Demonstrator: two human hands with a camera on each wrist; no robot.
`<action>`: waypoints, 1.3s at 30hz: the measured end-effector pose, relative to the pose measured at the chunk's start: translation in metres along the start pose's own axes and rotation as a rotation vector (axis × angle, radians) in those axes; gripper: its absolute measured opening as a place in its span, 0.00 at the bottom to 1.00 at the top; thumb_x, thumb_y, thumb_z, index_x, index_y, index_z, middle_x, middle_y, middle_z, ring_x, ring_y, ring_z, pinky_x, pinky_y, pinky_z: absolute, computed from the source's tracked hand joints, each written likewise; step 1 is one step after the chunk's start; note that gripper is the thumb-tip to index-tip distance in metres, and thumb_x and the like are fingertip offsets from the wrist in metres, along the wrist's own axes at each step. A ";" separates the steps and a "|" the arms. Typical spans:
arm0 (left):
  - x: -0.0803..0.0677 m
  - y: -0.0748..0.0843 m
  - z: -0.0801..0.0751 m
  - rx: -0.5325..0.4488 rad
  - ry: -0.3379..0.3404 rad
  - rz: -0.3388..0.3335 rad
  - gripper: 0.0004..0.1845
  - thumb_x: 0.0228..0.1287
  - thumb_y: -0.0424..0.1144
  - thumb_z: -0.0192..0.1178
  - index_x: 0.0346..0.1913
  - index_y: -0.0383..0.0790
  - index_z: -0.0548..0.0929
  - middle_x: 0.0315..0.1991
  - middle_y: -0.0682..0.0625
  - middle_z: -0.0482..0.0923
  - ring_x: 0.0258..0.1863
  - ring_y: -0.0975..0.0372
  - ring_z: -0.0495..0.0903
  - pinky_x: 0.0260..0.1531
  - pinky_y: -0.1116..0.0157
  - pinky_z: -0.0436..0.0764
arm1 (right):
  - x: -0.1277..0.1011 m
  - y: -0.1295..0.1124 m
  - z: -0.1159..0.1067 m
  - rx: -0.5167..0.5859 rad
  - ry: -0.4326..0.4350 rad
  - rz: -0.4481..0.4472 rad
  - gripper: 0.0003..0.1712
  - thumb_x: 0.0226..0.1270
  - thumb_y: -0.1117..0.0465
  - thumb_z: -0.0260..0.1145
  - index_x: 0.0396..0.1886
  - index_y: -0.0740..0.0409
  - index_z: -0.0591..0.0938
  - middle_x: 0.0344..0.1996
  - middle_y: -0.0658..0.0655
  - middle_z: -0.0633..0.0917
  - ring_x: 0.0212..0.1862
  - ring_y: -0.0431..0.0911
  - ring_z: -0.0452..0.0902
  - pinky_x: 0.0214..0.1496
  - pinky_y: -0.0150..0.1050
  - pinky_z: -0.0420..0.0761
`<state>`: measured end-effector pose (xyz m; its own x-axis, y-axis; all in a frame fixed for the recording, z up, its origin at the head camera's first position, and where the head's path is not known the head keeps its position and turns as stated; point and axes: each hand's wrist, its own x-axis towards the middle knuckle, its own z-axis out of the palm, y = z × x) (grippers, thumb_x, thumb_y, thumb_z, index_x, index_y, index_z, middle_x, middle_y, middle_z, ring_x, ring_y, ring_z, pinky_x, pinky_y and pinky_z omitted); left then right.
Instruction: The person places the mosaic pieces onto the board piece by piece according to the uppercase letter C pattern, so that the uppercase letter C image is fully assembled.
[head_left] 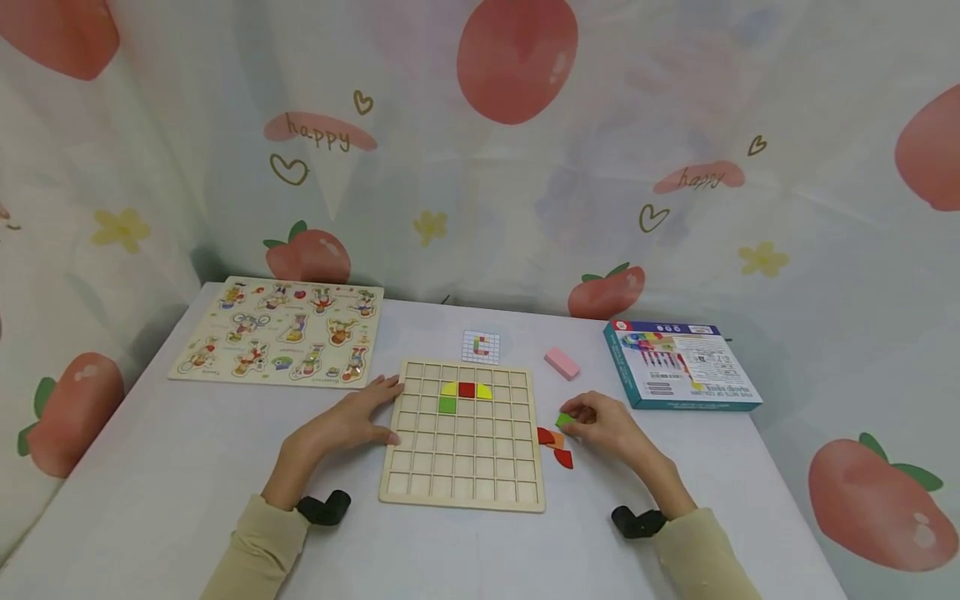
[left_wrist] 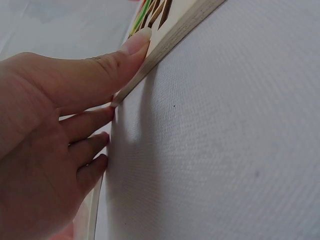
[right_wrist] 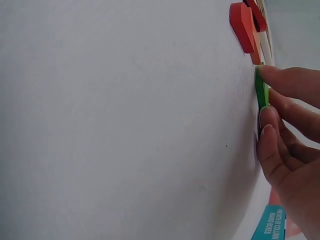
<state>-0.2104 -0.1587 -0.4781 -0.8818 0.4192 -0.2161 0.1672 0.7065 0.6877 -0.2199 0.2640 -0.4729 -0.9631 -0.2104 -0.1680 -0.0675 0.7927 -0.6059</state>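
A wooden grid board [head_left: 465, 467] lies on the table in front of me, with yellow, red and green tiles [head_left: 465, 392] in its upper rows. My left hand [head_left: 363, 412] rests flat against the board's left edge [left_wrist: 165, 47], fingers straight. My right hand [head_left: 592, 417] pinches a small green tile [head_left: 564, 419] just right of the board; the green tile [right_wrist: 261, 90] sits between thumb and fingertips. Red and orange tiles [head_left: 557, 446] lie loose beside it, the red tile [right_wrist: 242, 27] showing in the right wrist view.
A small pattern card [head_left: 481, 347] lies behind the board. A pink block [head_left: 562, 363] sits at the back right, and a blue box [head_left: 678, 364] further right. An animal peg puzzle [head_left: 281, 332] lies at the back left. Printed curtains surround the grey table [head_left: 150, 467].
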 end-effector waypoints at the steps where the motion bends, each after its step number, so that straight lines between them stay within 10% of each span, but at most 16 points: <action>1: 0.000 0.000 0.000 -0.001 0.000 0.000 0.47 0.60 0.42 0.75 0.79 0.36 0.62 0.83 0.41 0.53 0.83 0.43 0.45 0.79 0.39 0.51 | 0.000 0.000 0.000 0.000 -0.001 0.000 0.18 0.65 0.60 0.75 0.53 0.60 0.84 0.41 0.54 0.84 0.42 0.46 0.76 0.42 0.29 0.80; 39: -0.001 0.001 0.000 0.006 0.005 0.006 0.48 0.60 0.41 0.75 0.79 0.36 0.63 0.82 0.41 0.53 0.83 0.43 0.46 0.79 0.40 0.51 | 0.012 -0.051 0.029 0.237 0.003 -0.068 0.21 0.68 0.64 0.72 0.60 0.60 0.83 0.40 0.54 0.91 0.41 0.44 0.87 0.48 0.31 0.87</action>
<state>-0.2097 -0.1589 -0.4771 -0.8830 0.4206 -0.2086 0.1753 0.7075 0.6846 -0.2208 0.2044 -0.4670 -0.9592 -0.2566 -0.1187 -0.0693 0.6204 -0.7812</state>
